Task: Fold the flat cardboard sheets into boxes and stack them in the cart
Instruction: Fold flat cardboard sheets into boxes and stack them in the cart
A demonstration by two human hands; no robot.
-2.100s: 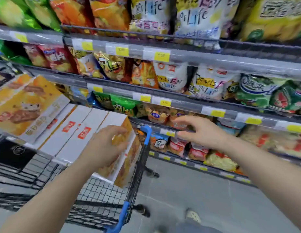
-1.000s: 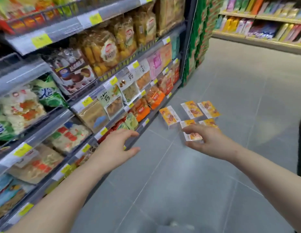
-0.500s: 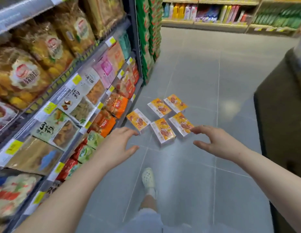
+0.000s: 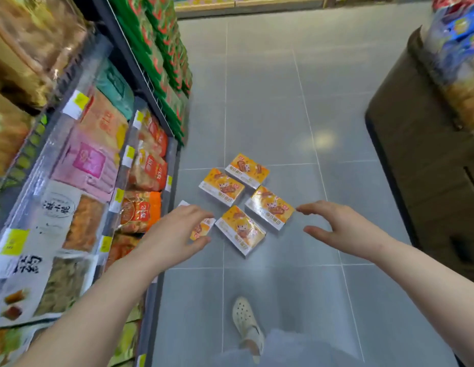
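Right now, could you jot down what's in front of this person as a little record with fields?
place: shop aisle, grey tiled floor
left side: shelves of snack packets
on floor: five orange-and-white boxes, clustered
left hand: open, in front of the nearest-left box, partly covering it; contact unclear
right hand: open, grip spread, beside the right box
held: nothing
foot: pale shoe behind the boxes
cart: not in view

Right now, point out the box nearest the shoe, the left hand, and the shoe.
Box nearest the shoe (image 4: pixel 241 230): head view, middle of its orange printed top.
Left hand (image 4: pixel 175 234): head view, back of the hand.
Shoe (image 4: pixel 247 325): head view, perforated upper.
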